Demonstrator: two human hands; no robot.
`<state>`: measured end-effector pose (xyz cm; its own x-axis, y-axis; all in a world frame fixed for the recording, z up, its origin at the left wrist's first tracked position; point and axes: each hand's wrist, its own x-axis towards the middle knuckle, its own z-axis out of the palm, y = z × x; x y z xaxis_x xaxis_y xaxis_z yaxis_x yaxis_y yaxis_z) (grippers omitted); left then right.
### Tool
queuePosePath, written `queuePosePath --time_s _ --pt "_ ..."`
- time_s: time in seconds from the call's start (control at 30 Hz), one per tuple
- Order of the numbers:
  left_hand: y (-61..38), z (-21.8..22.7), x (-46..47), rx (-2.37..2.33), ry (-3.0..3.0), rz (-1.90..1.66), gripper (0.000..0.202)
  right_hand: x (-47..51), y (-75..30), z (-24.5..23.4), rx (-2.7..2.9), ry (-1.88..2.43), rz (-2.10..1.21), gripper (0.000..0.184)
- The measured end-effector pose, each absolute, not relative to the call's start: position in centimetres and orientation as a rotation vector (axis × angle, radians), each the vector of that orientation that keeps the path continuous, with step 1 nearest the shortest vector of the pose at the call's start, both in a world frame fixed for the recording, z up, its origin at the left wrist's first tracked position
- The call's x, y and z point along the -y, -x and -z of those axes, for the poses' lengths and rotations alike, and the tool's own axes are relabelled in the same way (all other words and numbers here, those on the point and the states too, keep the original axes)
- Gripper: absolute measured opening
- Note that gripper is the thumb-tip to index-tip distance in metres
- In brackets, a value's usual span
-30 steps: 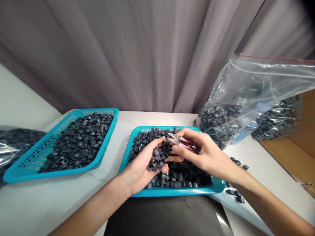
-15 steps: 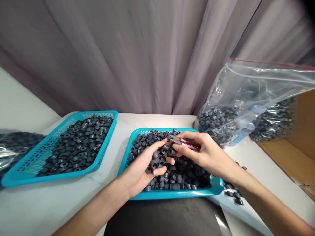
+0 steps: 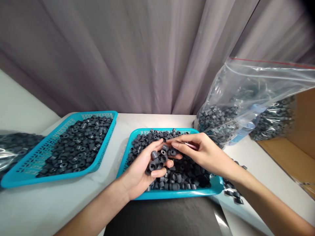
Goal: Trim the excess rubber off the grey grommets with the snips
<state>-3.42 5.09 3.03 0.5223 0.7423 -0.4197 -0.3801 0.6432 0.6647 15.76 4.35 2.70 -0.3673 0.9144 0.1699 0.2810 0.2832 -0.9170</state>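
My left hand is cupped over the near basket, its fingers curled round several dark grey plastic rings, some with their round openings facing up. My right hand grips a pair of small snips with pink handles and a metal blade, mostly hidden by the fingers. The blade end lies close to my left fingertips, at the upper edge of the handful. Beneath both hands is a blue plastic basket filled with more of these grey rings.
To the left stands a second blue basket of grey rings, with a filled plastic bag beside it. Clear bags of parts and a cardboard box are at right. Loose rings lie right of the near basket.
The snips have turned in my right hand, so less of the blades and handles shows. My left fingers have shifted slightly around the rings.
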Motion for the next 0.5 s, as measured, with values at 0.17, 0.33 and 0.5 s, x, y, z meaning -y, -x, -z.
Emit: queuePosePath --time_s 0.17,0.33,0.5 --pt "3.3 -2.8 -4.9 -0.723 -0.451 -0.671 0.033 -3.5 -15.2 -2.9 1.773 1.148 -0.901 0.026" --pt "3.2 -2.2 -4.5 -0.721 -0.444 -0.688 0.040 -2.4 -14.3 -3.1 1.908 1.168 -0.840 0.019" --pt "2.7 -2.1 -4.2 -0.733 -0.461 -0.712 0.043 -2.6 -13.3 -2.9 1.982 1.252 -0.736 0.013"
